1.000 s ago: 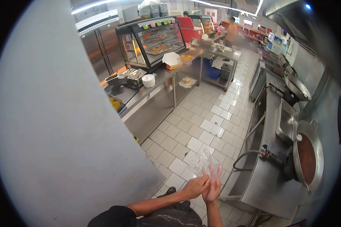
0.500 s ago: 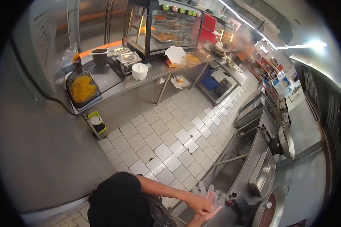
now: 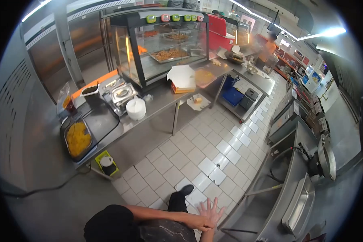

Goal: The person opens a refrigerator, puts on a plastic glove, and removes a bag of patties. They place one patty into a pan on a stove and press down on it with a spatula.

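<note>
Low in the head view, my right hand point(image 3: 211, 210) is stretched out over the floor with its fingers spread. It looks paler than my left hand, with a thin clear plastic glove over it; the film is hard to make out. My left hand point(image 3: 200, 221) crosses from the left and is closed at the right wrist, its fingers pinching near the glove's cuff. Exactly what lies between those fingertips is too small to see. My left arm, in a black sleeve point(image 3: 109, 224), passes in front of a dark apron point(image 3: 165, 231).
A steel counter point(image 3: 149, 115) on the left bears a tray of yellow food point(image 3: 78, 139), white bowls point(image 3: 136, 109), an open box point(image 3: 181, 78) and a glass food warmer point(image 3: 165, 44). At right stand a steel pan point(image 3: 298, 205) and a wok point(image 3: 326, 157). Another person point(image 3: 267, 50) is far back.
The camera view has shifted. My right fingers, earlier bunched with loose clear plastic at them, are now spread; my left hand is now at the right wrist. A black shoe has come into view.
</note>
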Demonstrator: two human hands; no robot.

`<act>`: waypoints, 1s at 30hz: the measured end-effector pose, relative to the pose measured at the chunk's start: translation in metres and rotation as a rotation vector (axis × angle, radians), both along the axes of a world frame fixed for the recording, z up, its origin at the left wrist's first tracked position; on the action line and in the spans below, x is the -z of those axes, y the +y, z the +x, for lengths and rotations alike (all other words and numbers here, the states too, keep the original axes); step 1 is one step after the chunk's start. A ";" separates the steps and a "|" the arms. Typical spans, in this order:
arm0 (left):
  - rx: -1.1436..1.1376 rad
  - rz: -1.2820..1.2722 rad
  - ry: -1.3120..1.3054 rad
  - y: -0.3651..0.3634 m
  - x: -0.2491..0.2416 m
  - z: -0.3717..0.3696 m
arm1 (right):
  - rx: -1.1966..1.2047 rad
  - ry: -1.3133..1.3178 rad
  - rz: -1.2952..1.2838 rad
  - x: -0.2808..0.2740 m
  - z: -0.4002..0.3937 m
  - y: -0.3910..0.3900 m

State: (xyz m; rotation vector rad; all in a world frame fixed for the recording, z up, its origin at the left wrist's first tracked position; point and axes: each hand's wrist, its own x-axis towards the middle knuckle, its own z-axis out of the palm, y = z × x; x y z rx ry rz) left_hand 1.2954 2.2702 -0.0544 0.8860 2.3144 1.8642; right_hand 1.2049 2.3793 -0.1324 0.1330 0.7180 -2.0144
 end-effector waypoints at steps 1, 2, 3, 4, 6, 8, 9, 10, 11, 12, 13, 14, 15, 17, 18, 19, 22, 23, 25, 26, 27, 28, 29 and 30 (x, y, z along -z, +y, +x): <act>-0.106 0.084 -0.078 -0.015 0.008 -0.014 | 0.046 0.010 -0.043 0.001 -0.021 -0.032; -0.115 0.077 -0.083 -0.036 0.014 -0.029 | 0.037 0.004 -0.049 0.016 -0.044 -0.059; -0.212 0.241 -0.285 -0.061 0.019 -0.046 | 0.068 0.025 -0.083 0.034 -0.069 -0.089; -0.312 0.412 -0.482 -0.082 0.022 -0.063 | 0.097 0.047 -0.114 0.042 -0.092 -0.114; -0.344 0.486 -0.521 -0.119 0.029 -0.092 | 0.122 0.110 0.012 0.025 -0.121 -0.175; -0.373 0.560 -0.549 -0.152 0.026 -0.120 | 0.150 0.184 0.133 0.022 -0.153 -0.221; -0.279 0.458 -0.529 -0.170 0.017 -0.132 | 0.018 0.252 0.168 0.032 -0.169 -0.239; -0.186 0.361 -0.515 -0.185 0.008 -0.141 | -0.114 0.315 0.207 0.043 -0.181 -0.254; -0.224 0.260 -0.623 -0.197 0.003 -0.153 | -0.256 0.267 0.357 0.071 -0.197 -0.262; -0.235 0.272 -0.637 -0.207 0.010 -0.159 | -0.273 0.254 0.362 0.114 -0.214 -0.265; -0.317 0.098 -0.574 -0.222 0.028 -0.166 | -0.523 0.738 0.606 0.159 -0.231 -0.263; -0.392 -0.081 -0.503 -0.241 0.049 -0.177 | -0.598 1.109 0.653 0.179 -0.241 -0.249; -0.513 -0.011 -0.519 -0.259 0.086 -0.182 | -0.613 1.486 0.720 0.199 -0.252 -0.236; -0.814 0.038 -0.578 -0.289 0.152 -0.165 | -0.482 1.320 0.705 0.210 -0.267 -0.212; -0.994 0.015 -0.625 -0.304 0.175 -0.145 | -0.507 0.910 0.792 0.218 -0.273 -0.201; -1.055 -0.162 -0.650 -0.321 0.203 -0.117 | -0.516 1.110 0.766 0.234 -0.283 -0.180; -0.887 -0.695 -1.178 -0.364 0.306 -0.024 | -0.618 1.191 0.806 0.303 -0.327 -0.116; -0.948 -0.655 -1.511 -0.364 0.268 -0.010 | -0.677 1.129 0.897 0.289 -0.339 -0.108; -0.747 -0.690 -1.629 -0.379 0.282 0.017 | -0.764 0.920 1.067 0.259 -0.353 -0.118; -0.659 -0.611 -1.765 -0.391 0.287 0.015 | -0.789 0.856 1.110 0.249 -0.362 -0.128; -0.662 -0.605 -1.758 -0.394 0.294 0.006 | -0.799 0.804 1.139 0.240 -0.368 -0.141; -0.695 -0.512 -1.774 -0.404 0.300 -0.004 | -0.806 0.761 1.160 0.230 -0.375 -0.154; -0.724 -0.418 -1.784 -0.420 0.302 -0.018 | -0.799 0.731 1.167 0.219 -0.384 -0.171; -0.723 -0.414 -1.768 -0.434 0.301 -0.040 | -0.790 0.712 1.168 0.209 -0.391 -0.186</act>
